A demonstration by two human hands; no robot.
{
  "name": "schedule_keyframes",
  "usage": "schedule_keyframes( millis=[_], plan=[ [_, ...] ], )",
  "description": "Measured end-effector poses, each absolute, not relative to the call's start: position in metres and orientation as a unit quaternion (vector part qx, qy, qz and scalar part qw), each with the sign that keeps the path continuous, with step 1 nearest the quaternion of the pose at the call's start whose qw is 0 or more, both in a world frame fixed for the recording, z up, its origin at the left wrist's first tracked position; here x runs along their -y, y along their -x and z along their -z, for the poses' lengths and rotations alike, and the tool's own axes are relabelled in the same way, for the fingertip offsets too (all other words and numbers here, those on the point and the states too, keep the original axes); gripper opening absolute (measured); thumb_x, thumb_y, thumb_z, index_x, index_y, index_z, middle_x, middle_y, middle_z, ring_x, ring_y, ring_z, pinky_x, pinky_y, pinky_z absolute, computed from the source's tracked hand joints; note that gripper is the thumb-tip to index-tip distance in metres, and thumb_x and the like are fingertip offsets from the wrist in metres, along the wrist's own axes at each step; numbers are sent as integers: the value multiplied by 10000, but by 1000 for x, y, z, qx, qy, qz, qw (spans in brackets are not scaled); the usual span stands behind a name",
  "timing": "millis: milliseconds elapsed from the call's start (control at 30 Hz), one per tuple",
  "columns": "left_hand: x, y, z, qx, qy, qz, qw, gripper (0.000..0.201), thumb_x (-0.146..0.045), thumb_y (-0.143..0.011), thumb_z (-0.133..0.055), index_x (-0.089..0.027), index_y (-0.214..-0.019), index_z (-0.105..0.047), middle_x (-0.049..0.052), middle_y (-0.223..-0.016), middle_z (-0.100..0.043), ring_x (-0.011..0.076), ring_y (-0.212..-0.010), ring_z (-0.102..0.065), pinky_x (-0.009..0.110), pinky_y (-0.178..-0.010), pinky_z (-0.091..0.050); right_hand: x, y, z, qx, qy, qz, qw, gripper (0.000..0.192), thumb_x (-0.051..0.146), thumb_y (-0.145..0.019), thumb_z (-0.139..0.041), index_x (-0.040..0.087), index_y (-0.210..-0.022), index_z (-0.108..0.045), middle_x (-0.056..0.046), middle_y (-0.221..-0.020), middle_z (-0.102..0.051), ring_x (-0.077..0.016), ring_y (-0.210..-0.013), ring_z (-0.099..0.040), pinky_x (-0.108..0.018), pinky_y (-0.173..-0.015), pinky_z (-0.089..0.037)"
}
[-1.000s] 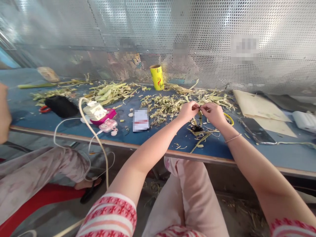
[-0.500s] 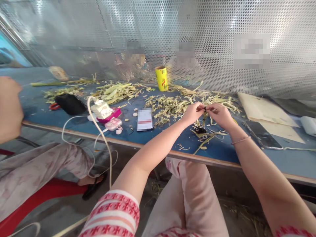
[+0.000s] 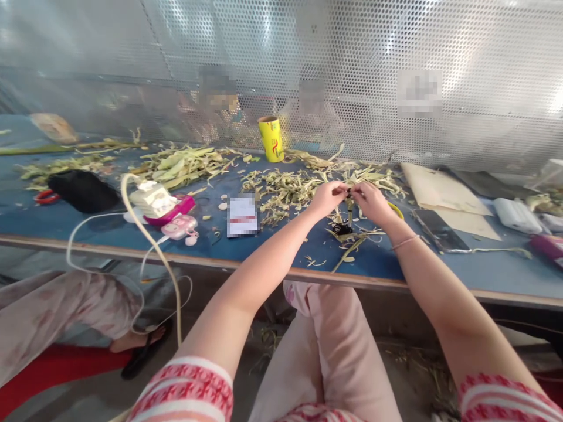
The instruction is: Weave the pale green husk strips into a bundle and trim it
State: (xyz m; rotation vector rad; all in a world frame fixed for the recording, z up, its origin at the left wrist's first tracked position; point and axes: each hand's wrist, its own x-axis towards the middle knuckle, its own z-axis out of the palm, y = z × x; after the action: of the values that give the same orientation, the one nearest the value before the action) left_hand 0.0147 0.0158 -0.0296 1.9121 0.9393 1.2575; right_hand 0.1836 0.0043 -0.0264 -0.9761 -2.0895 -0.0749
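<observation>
No readable text from my feed. Yellow can [image 3: 271, 138] at 12 o'clock carries only a red swirl mark, no legible letters. Card [image 3: 241, 215] at 9 o'clock from my hands and the sign [image 3: 419, 92] on the mesh at 1 o'clock are blurred out.

Co-worker's hand — out of view

Husk scraps [image 3: 285, 190] around – bare blue table [image 3: 387, 264] nearer edge.

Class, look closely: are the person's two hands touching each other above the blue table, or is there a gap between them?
Cannot tell. In the head view the left hand and right hand meet fingertip to fingertip around a small dark thing, which hides whether skin touches skin.
</observation>
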Motion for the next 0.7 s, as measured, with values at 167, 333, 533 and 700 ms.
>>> schedule_keyframes(
  millis=[167,333,533,700],
  plan=[
    [-20,-13,32,-331,-729,-485,352,136,-87,-762,-581,-117,-862,-667,43,-787,-710,105,-699,-638,265,-733,-522,-4,-184,26,836,380,12,395,62,198,-855,-468,217,-802,-494,-78,-839,-592,-210,-834,-546,-362,-768,-464],
    [-16,-13,30,-350,-743,-476,315,136,-98,-758,-586,-117,-870,-660,36,-776,-704,109,-706,-638,269,-733,-521,-5,-183,27,831,382,-5,404,138,289,-888,-456,214,-791,-518,-72,-819,-584,-203,-803,-530,-357,-752,-456],
    [-10,-15,27,-375,-743,-472,292,113,-106,-734,-611,-122,-840,-644,41,-811,-709,116,-734,-640,279,-759,-520,-4,-179,27,816,406,-27,410,184,317,-878,-455,207,-762,-547,-75,-802,-596,-203,-791,-530,-357,-758,-449],
    [-8,-15,27,-384,-749,-465,273,125,-78,-726,-584,-123,-828,-640,32,-780,-698,115,-720,-635,275,-752,-515,-4,-177,27,805,420,-54,416,82,232,-814,-475,203,-765,-534,-71,-816,-607,-196,-790,-541,-352,-761,-451]
  ],
)
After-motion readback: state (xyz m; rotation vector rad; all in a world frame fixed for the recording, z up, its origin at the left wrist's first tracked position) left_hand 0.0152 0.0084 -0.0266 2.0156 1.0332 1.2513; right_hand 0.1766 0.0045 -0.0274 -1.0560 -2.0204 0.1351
